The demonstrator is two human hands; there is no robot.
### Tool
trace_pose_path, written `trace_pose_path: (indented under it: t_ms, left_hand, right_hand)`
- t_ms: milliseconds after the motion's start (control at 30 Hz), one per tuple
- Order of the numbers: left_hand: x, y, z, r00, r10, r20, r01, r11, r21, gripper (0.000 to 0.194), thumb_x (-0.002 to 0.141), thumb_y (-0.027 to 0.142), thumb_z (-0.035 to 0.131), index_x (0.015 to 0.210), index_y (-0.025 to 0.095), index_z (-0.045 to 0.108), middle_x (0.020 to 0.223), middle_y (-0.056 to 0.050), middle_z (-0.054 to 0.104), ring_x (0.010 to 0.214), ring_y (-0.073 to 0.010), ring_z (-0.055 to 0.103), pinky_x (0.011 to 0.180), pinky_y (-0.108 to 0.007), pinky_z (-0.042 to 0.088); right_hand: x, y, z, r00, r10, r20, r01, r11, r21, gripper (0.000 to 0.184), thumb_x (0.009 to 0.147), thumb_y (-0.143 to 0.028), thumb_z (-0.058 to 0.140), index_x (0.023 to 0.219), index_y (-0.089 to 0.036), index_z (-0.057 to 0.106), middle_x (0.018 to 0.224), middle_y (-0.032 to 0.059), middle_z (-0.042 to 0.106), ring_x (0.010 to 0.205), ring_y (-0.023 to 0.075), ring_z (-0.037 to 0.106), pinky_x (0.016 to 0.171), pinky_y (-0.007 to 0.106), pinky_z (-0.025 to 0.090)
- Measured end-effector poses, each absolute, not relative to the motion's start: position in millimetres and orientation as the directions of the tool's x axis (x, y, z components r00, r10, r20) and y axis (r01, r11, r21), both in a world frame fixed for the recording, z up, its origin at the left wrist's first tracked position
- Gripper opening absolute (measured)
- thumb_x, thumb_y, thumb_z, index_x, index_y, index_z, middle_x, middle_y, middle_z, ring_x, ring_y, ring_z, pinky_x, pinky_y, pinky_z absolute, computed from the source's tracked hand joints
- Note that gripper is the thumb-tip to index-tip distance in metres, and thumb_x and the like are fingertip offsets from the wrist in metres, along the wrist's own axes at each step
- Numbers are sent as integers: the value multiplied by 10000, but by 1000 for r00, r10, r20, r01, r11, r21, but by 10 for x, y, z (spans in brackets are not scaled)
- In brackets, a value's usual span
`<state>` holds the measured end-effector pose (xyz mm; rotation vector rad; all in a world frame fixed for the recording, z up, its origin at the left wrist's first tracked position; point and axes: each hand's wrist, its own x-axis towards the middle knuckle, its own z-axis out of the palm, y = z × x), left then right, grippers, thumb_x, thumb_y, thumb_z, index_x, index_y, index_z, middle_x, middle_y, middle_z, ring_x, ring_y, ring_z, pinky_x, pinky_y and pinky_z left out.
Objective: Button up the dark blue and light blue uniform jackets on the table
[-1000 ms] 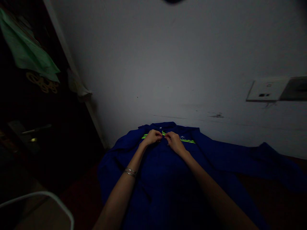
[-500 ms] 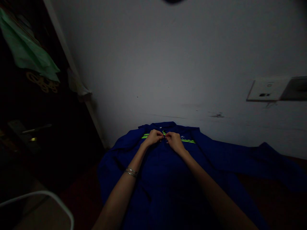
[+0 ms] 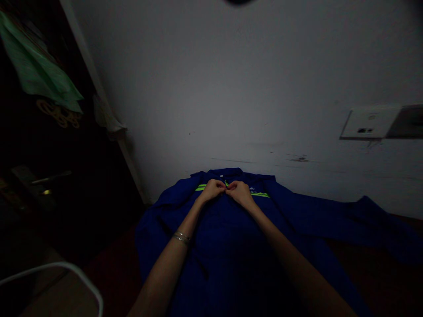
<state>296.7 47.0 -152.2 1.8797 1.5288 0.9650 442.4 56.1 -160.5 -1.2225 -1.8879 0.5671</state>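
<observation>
A blue work jacket (image 3: 211, 246) with yellow-green stripes lies spread out, its collar toward the wall and one sleeve stretched to the right. My left hand (image 3: 213, 189) pinches the jacket's front edge just below the collar, fingers closed. Close beside it, my right hand (image 3: 239, 192) pinches the opposite front edge, its fingertips almost touching those of the left. Whatever small fastening lies between the fingertips is too dark and small to make out. A silvery bracelet circles my left wrist.
A pale wall (image 3: 231, 88) rises right behind the jacket, with a socket plate (image 3: 370, 123) at the right. At the left is a dark door (image 3: 92, 176) with a handle and a green cloth (image 3: 42, 70). A white curved bar (image 3: 66, 265) stands at lower left.
My right hand has shifted very slightly left, its fingers closing in toward the left fingertips. The jacket lies as before.
</observation>
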Motion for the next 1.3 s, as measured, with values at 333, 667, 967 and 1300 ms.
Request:
trace_pose_path:
  t_ms: [333,667,967,1300]
  left_hand:
    - [2965,460,-1492,52,995,81,539,-96,837,176,670,214,604,739,72,682,436,25,518,393,-58,440,427,-166,345]
    - [2838,396,-1411,135,991,-9,527,-65,847,233,682,228,592,836,75,677,492,13,553,440,-64,481,443,-165,372]
    - [2871,461,-1525,129,987,100,563,-156,811,190,608,160,575,731,61,681,533,0,569,463,-66,453,462,-175,352]
    - [2943,489,-1581,80,981,175,600,-187,778,178,610,151,562,719,81,683,587,-1,607,518,-76,486,513,-170,378]
  right_hand:
    - [4378,524,-1706,-269,832,485,660,526,-536,196,645,-150,554,840,-144,565,779,65,613,722,157,559,636,233,391]
    - [4418,623,-1752,-209,886,413,519,459,-721,224,602,-62,516,786,-146,612,712,28,627,663,126,576,612,199,419]
    - [4426,631,-1715,-176,923,341,516,382,-767,239,588,-66,514,779,-137,637,673,21,635,640,113,589,586,171,417]
    - [4443,631,-1709,-167,921,351,520,385,-763,243,596,-65,499,770,-143,649,675,18,641,639,108,588,604,168,421]
